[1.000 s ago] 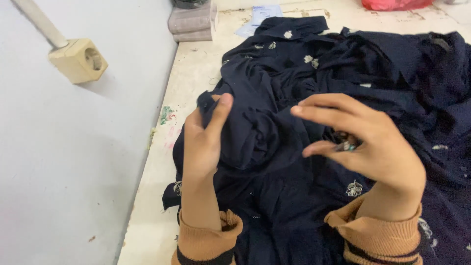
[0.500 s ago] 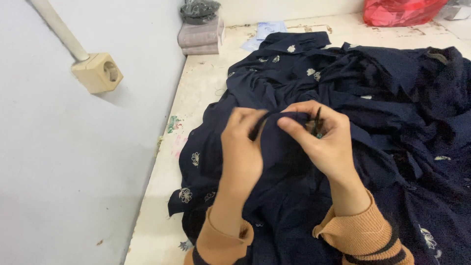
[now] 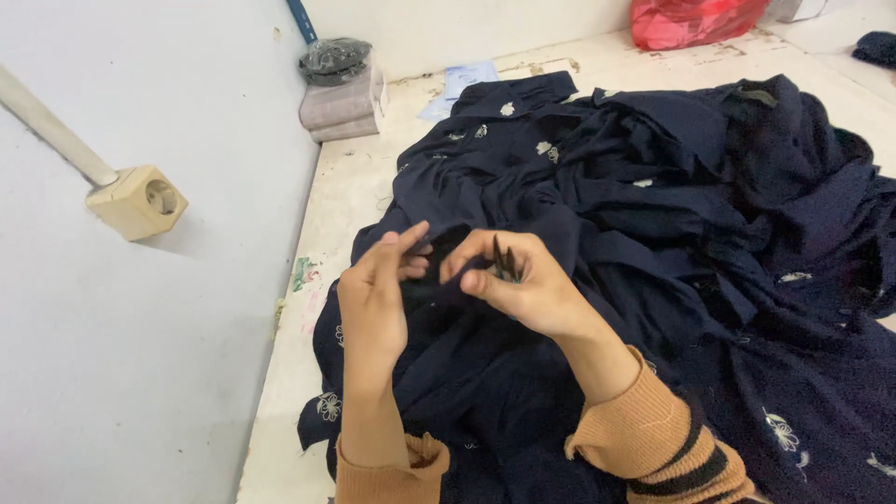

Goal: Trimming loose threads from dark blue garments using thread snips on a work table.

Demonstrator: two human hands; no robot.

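- we see both hands raised over a heap of dark navy fabric [image 3: 653, 243] that covers most of the pale worktable [image 3: 345, 205].
- our left hand [image 3: 373, 299] pinches a fold of the navy fabric between thumb and fingertips, the fingers drawn close together and pointing up and to the right.
- our right hand [image 3: 523, 285] is closed around a small dark tool [image 3: 504, 261], which looks like thread snips; its thin blades stick up between the thumb and forefinger. we cannot tell whether the blades touch the cloth.
- the two hands sit just beside each other, fingertips almost meeting over the same fold, near the left edge of the heap.
- the fabric carries small pale embroidered flowers [image 3: 329, 407], seen at the near left hem, at the far end and at the lower right.
- both wrists wear tan knit sleeves [image 3: 644, 434]; the right one has dark stripes.
- to the left a grey wall holds a cream socket box [image 3: 138, 202] with a pale conduit [image 3: 47, 126] running up from it.
- at the far end of the table, against the wall, stands a wrapped grey bundle [image 3: 341, 98] with a dark bag on top, and a pale blue paper [image 3: 467, 79] lies just beside the fabric.
- a red plastic bag [image 3: 695, 19] lies at the far right, well apart from the hands.
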